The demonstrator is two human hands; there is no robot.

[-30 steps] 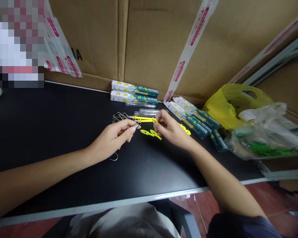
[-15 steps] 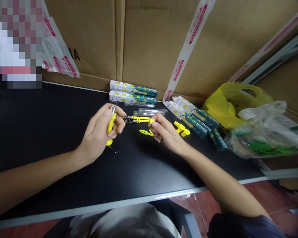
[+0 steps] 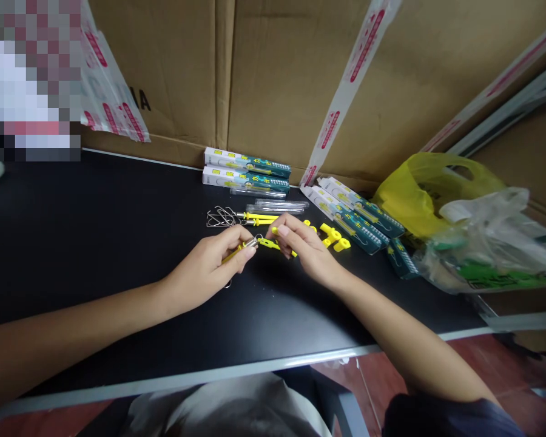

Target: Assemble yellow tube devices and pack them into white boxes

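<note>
My left hand (image 3: 209,261) is closed around a spring scale core (image 3: 251,243), a yellow rod whose silvery metal end points right. Its hook end is mostly hidden behind my palm. A small yellow plastic piece (image 3: 275,230) is pinched in my right hand (image 3: 307,249); its shape is partly covered by the fingers. Between the hands, a flat yellow slotted piece (image 3: 268,244) lies on the table, close to the metal end. Just beyond my hands rest more yellow spring scale cores (image 3: 261,217) with wire hooks (image 3: 221,216) to their left. Several yellow caps (image 3: 331,233) lie right of my right hand.
Behind are clear plastic tubes (image 3: 279,206) and printed boxes (image 3: 246,179). More boxes (image 3: 346,215) stand at the right, beside a yellow plastic bag (image 3: 404,194) and a clear bag (image 3: 495,243). A large cardboard carton (image 3: 273,79) backs the black table (image 3: 95,243).
My left hand has moved right and down with the spring scale core, tilting it from upright to nearly level. My right hand has stayed almost in place, still pinching the small yellow piece.
</note>
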